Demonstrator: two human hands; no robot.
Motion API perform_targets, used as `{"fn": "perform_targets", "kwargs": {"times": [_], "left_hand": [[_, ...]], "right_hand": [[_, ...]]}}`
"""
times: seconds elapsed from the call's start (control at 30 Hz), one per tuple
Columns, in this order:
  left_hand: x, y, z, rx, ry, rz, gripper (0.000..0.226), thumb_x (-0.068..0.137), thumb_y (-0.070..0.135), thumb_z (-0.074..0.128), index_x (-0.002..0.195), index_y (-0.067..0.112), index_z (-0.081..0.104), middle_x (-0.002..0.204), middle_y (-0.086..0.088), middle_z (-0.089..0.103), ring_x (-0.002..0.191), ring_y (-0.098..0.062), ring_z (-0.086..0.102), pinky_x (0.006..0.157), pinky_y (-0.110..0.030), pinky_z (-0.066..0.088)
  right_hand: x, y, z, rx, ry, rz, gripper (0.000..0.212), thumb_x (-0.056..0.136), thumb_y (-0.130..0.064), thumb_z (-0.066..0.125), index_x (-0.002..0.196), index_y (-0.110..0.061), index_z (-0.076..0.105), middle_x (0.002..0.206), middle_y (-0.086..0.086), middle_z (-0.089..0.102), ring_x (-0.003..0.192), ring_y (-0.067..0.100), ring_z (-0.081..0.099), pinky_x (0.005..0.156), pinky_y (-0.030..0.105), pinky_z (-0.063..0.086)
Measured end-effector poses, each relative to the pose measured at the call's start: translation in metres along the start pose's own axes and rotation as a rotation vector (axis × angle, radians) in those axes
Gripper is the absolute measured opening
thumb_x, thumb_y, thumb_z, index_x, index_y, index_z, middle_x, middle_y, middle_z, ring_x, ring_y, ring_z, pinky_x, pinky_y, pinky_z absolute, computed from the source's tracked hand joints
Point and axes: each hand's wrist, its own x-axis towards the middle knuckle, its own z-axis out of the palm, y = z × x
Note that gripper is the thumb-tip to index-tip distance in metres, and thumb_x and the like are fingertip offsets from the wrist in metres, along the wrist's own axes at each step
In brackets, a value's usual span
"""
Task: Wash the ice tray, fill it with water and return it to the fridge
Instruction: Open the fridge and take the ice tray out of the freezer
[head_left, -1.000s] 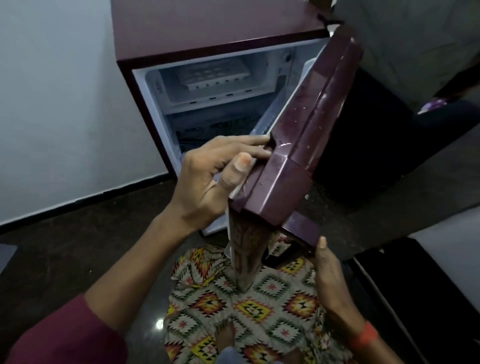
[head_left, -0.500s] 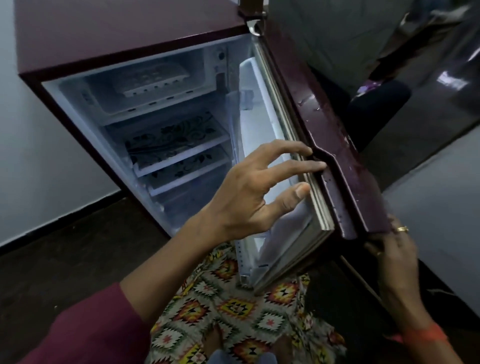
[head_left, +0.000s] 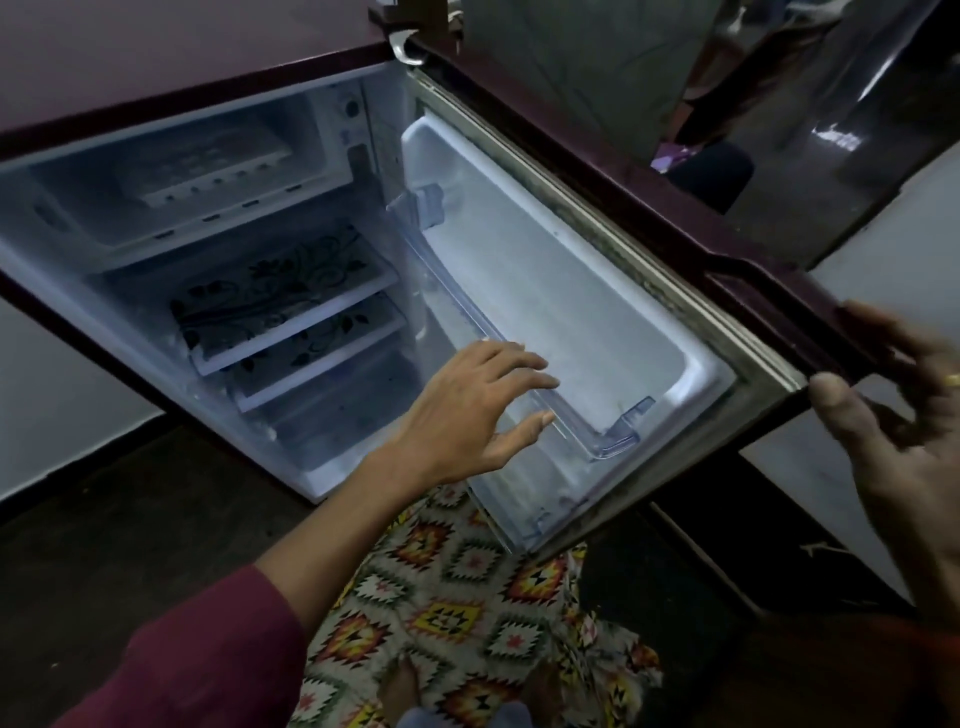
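Hands, two. Left hand (head_left: 467, 410): open, fingers straight and spread, holding nothing, hovering just before the clear door shelf (head_left: 597, 415). Right hand (head_left: 893, 415): holds the free edge of the fridge door (head_left: 545, 291), thumb on the inner side, fingers over the outer face. Ice tray (head_left: 202, 166): white, lying flat in the freezer compartment (head_left: 78, 218) at the top of the fridge (head_left: 156, 62), well apart from both my hands. Long axis: across the compartment, side to side, about parallel to the front opening; one long side faces me. Cells presumably face up, though haze keeps me from confirming it or seeing any contents. Hazards, as I judge them: the tray may be frosted to the compartment floor, so a hard pull could make it jerk free and strike the front lip. Drawn out tilted, it could shed leftover ice or water over the patterned glass shelves (head_left: 280, 291). If my right hand lets go, the door may swing onto my reaching arm.
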Motion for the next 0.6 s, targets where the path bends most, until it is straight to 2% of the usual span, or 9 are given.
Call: {"fn": "perform_targets", "kwargs": {"times": [0.07,0.13,0.27,0.37,0.5,0.57,0.6], "left_hand": [[0.006,-0.001,0.012,0.015,-0.013,0.028,0.039,0.097,0.041,0.057,0.130,0.022,0.064,0.135,0.000,0.061,0.134,-0.021,0.048,0.109,-0.040,0.040],[0.015,0.002,0.021,0.035,-0.024,0.054,0.042,0.097,0.039,0.057,0.134,0.022,0.060,0.140,-0.001,0.057,0.138,-0.022,0.045,0.113,-0.039,0.037],[0.036,0.013,0.037,0.082,-0.056,0.059,0.049,0.095,0.038,0.057,0.142,0.022,0.053,0.147,-0.003,0.051,0.142,-0.025,0.039,0.115,-0.042,0.035],[0.053,0.018,0.050,0.125,-0.111,0.053,0.058,0.095,0.040,0.056,0.149,0.022,0.044,0.154,-0.003,0.043,0.147,-0.027,0.031,0.117,-0.044,0.032],[0.078,0.026,0.066,0.188,-0.188,0.036,0.069,0.095,0.043,0.053,0.156,0.023,0.028,0.161,-0.003,0.030,0.151,-0.027,0.020,0.120,-0.046,0.026],[0.091,0.029,0.072,0.204,-0.214,0.026,0.072,0.095,0.044,0.053,0.157,0.023,0.025,0.162,-0.004,0.028,0.151,-0.028,0.018,0.120,-0.047,0.025],[0.099,0.031,0.075,0.215,-0.228,0.022,0.073,0.095,0.044,0.053,0.158,0.022,0.024,0.162,-0.004,0.028,0.151,-0.029,0.018,0.120,-0.047,0.024]], "right_hand": [[0.009,0.015,-0.003,-0.077,0.018,0.060,0.046,0.095,-0.039,0.066,0.136,-0.052,0.049,0.134,-0.030,0.053,0.129,-0.005,0.051,0.097,0.006,0.047],[0.023,0.032,-0.007,-0.107,0.048,0.060,0.046,0.097,-0.040,0.064,0.140,-0.046,0.050,0.136,-0.026,0.054,0.128,-0.008,0.052,0.091,0.003,0.048],[0.050,0.065,-0.018,-0.151,0.092,0.134,0.046,0.099,-0.052,0.057,0.143,-0.046,0.047,0.145,-0.010,0.053,0.127,-0.006,0.053,0.085,0.014,0.050],[0.069,0.079,-0.024,-0.218,0.126,0.145,0.049,0.098,-0.060,0.052,0.144,-0.045,0.047,0.144,0.000,0.052,0.119,-0.012,0.050,0.082,0.002,0.045],[0.095,0.084,-0.026,-0.296,0.208,0.053,0.044,0.099,-0.041,0.057,0.140,-0.026,0.060,0.134,0.018,0.054,0.118,0.008,0.054,0.079,-0.003,0.043],[0.107,0.085,-0.026,-0.370,0.214,0.029,0.043,0.097,-0.032,0.056,0.139,-0.023,0.061,0.132,0.021,0.053,0.116,0.000,0.051,0.078,-0.004,0.040],[0.113,0.088,-0.026,-0.411,0.212,0.015,0.044,0.097,-0.030,0.054,0.140,-0.022,0.060,0.133,0.021,0.053,0.116,0.003,0.051,0.079,-0.003,0.040]]}}
